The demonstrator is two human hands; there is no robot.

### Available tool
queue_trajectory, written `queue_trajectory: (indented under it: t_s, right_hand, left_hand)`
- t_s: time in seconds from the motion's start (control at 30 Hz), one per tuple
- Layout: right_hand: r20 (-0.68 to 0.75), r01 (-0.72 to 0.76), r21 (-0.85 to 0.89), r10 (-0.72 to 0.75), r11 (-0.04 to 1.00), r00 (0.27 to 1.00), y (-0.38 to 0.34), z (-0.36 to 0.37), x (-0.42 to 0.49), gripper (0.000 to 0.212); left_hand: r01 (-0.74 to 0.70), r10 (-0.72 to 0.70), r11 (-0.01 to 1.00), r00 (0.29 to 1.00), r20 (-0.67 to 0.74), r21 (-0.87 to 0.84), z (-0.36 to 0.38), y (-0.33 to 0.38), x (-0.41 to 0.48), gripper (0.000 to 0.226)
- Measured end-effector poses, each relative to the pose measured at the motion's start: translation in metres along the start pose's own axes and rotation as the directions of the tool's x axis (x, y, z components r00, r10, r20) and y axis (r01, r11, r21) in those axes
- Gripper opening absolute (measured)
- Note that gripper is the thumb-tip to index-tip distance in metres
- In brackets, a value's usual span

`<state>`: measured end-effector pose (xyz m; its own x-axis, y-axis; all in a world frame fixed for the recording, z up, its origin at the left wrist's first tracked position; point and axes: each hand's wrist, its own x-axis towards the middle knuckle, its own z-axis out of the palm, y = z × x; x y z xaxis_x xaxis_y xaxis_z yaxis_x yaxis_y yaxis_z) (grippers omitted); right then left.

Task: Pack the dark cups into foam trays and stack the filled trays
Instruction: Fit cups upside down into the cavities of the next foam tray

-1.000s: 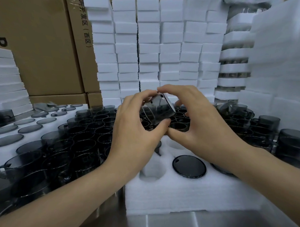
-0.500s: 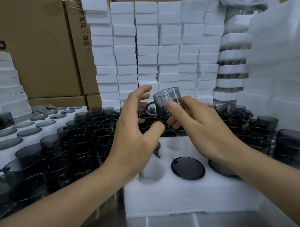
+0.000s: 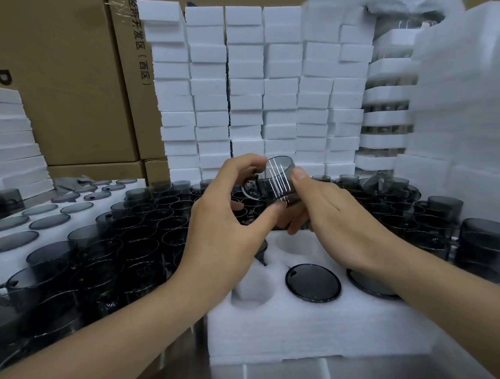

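- Hands together: our left hand (image 3: pixel 221 218) and right hand (image 3: pixel 337 214) grip one dark translucent plastic cup (image 3: pixel 279 179) above the far edge of the white foam tray (image 3: pixel 304 329).
- We judge seating is in hand; next, lower it squarely into that tray's empty far pocket (image 3: pixel 293 241).

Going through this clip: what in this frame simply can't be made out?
Head view throughout.
1. The held cup: base covered by the thumb of the left hand and fingers of the right hand.
2. The foam tray: far pockets behind both hands, contents unknown.
3. The dark disc at the tray's right: half under the right forearm.
4. The box print: cut off by the left edge.
5. The foam stack, upper right: blurred.
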<state>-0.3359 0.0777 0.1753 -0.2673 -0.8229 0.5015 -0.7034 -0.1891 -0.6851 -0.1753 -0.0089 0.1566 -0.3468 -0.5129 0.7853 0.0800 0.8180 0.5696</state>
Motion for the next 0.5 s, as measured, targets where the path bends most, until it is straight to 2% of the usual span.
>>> queue_trajectory:
  t_s: [0.17,0.3,0.4,0.5]
  right_hand:
    - [-0.042,0.053,-0.102,-0.058,0.993,0.997,-0.0014,-0.0013,-0.0023,0.054]
    - [-0.071,0.122,-0.030,-0.124,0.992,0.990,-0.0004,-0.0019,-0.0020,0.056]
    - [-0.062,0.132,0.073,-0.128,0.989,0.990,-0.0006,-0.0008,-0.0023,0.049]
    - [-0.063,0.136,0.148,-0.128,0.980,0.990,-0.0015,-0.0010,-0.0021,0.037]
  left_hand:
    - [-0.003,0.004,1.000,0.999,-0.034,0.024,0.0005,0.0000,-0.0008,0.058]
    - [-0.031,0.033,0.999,0.999,-0.043,0.033,0.0005,0.0003,-0.0011,0.059]
    - [-0.028,0.029,0.999,0.998,-0.056,0.019,0.0012,0.0003,-0.0008,0.064]
    - [0.031,-0.033,0.999,0.998,-0.053,-0.033,0.0028,0.0005,-0.0005,0.072]
